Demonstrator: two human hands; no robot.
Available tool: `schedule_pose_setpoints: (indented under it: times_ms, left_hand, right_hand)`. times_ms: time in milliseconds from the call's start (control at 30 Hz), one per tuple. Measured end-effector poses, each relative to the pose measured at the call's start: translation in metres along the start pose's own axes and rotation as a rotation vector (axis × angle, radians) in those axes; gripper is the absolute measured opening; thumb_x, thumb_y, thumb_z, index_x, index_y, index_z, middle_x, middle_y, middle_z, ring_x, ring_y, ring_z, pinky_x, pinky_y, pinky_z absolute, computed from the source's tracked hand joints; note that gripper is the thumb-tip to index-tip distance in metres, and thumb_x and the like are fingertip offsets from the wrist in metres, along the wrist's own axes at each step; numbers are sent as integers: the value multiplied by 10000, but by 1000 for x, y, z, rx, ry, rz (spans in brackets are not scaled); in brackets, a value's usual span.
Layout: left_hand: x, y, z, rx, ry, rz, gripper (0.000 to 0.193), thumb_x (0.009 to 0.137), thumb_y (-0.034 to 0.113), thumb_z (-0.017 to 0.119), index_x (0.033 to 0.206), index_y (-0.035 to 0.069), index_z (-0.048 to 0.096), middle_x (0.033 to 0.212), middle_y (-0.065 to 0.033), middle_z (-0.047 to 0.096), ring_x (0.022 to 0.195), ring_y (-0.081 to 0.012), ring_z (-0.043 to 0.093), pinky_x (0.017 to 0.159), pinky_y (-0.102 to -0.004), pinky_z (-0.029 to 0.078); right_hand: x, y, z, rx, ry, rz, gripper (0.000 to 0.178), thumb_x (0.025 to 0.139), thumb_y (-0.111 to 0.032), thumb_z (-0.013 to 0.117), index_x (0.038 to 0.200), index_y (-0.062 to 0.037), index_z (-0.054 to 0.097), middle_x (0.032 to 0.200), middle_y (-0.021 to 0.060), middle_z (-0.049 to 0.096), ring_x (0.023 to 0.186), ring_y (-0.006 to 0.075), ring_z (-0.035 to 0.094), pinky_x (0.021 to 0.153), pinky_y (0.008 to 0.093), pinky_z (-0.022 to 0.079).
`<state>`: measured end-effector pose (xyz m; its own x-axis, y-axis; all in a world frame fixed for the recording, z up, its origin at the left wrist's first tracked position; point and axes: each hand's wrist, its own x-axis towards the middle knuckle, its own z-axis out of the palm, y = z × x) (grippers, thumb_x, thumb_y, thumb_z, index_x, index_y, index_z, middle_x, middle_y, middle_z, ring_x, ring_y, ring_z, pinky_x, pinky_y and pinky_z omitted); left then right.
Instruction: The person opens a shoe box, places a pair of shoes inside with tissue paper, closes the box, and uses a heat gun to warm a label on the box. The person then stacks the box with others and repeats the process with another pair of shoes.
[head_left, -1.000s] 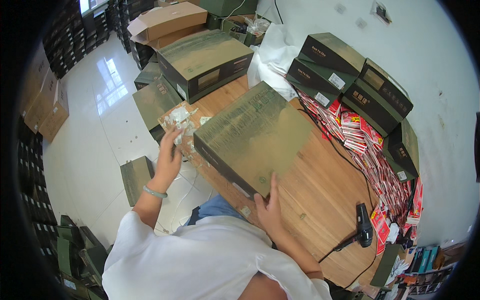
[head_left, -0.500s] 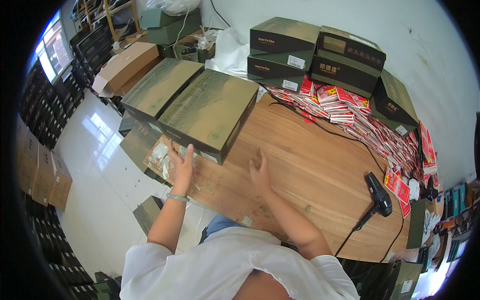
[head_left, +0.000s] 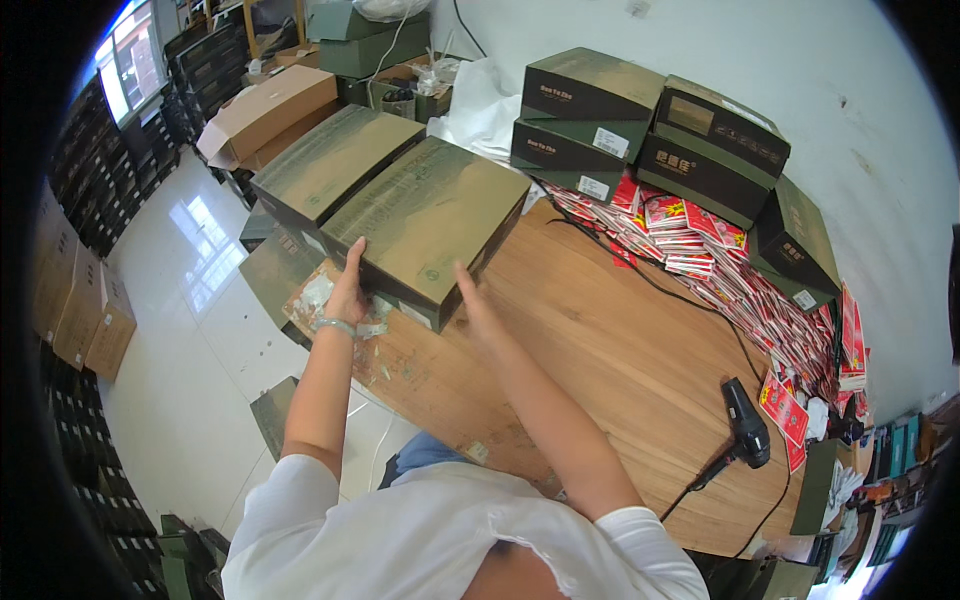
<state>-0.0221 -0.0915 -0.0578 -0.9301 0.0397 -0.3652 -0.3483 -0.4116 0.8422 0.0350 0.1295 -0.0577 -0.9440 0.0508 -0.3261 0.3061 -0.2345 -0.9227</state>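
A lidded shoebox [head_left: 430,215], olive green on top with dark sides, lies at the left end of the wooden table, beside a similar shoebox [head_left: 335,165] on its left. My left hand [head_left: 346,292] is at its near left corner, thumb up along the front face and the other fingers low and partly hidden. Against the right side, near the front corner, my right hand [head_left: 478,308] presses with its thumb on top; its other fingers are mostly hidden behind the edge. Between them the two hands hold the box, which seems to rest on the table.
A black hair dryer [head_left: 745,430] lies on the wooden table [head_left: 590,370] at right, its cord trailing. Many red cards [head_left: 710,250] are heaped along the wall, below stacked shoeboxes [head_left: 590,90]. An open brown carton [head_left: 270,110] stands at far left.
My right hand has moved left and forward from above the table to the side of the shoebox. My left hand has come up against its front. The view has shifted slightly.
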Motion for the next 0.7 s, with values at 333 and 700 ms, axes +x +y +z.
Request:
schedule_pose_setpoints:
  times_ms: [333, 700]
  left_hand:
    - [-22, -10, 22, 53, 128, -42, 863, 823, 666, 612, 1423, 69, 447, 1411, -94, 492, 1272, -254, 443, 1075, -396, 289]
    - [-191, -94, 5, 184, 84, -24, 819, 915, 454, 598, 1499, 30, 210, 1511, -90, 336, 1393, -224, 315, 1157, -377, 229]
  right_hand:
    - [0, 4, -9, 171, -39, -19, 1191, 801, -539, 706, 1537, -24, -76, 1594, 210, 82, 1468, 311, 139, 1174, 406, 185]
    - [-190, 34, -66, 92, 67, 132, 897, 931, -366, 633, 1534, -13, 72, 1549, 168, 227, 1426, 273, 233, 1157, 385, 228]
